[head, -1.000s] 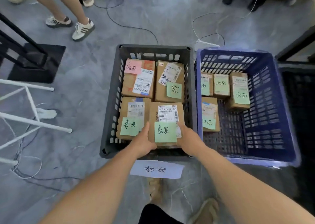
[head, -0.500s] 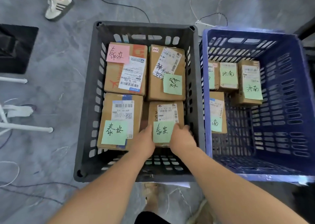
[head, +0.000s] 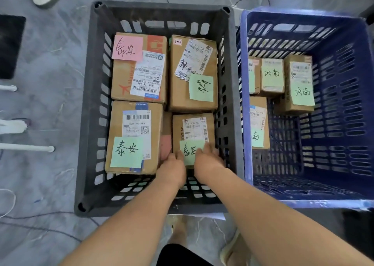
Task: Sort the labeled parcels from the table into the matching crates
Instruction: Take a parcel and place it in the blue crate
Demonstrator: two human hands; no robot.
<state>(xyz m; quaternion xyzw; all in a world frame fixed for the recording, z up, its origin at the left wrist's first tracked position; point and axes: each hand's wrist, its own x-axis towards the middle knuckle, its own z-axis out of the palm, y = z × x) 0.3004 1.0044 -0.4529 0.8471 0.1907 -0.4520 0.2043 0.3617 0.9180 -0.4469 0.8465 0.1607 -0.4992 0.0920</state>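
Here, my left hand (head: 173, 165) and right hand (head: 208, 159) both clasp the near end of a small brown cardboard parcel (head: 194, 127) bearing a green handwritten note, with my fingers curled over its top edge. It lies inside the dark grey slatted plastic crate (head: 89, 107), just ahead of my hands. Left of my left hand lies a larger brown cardboard parcel (head: 133, 128). Right of my right hand stands a blue plastic crate (head: 344, 124).

Dark grey slotted crate (head: 89, 107), blue slotted crate (head: 344, 107). Brown cardboard parcels (head: 121, 87) carry white barcode labels (head: 136, 124), green sticky notes (head: 126, 152), one pink sticky note (head: 127, 47). Grey marbled floor (head: 50, 83).
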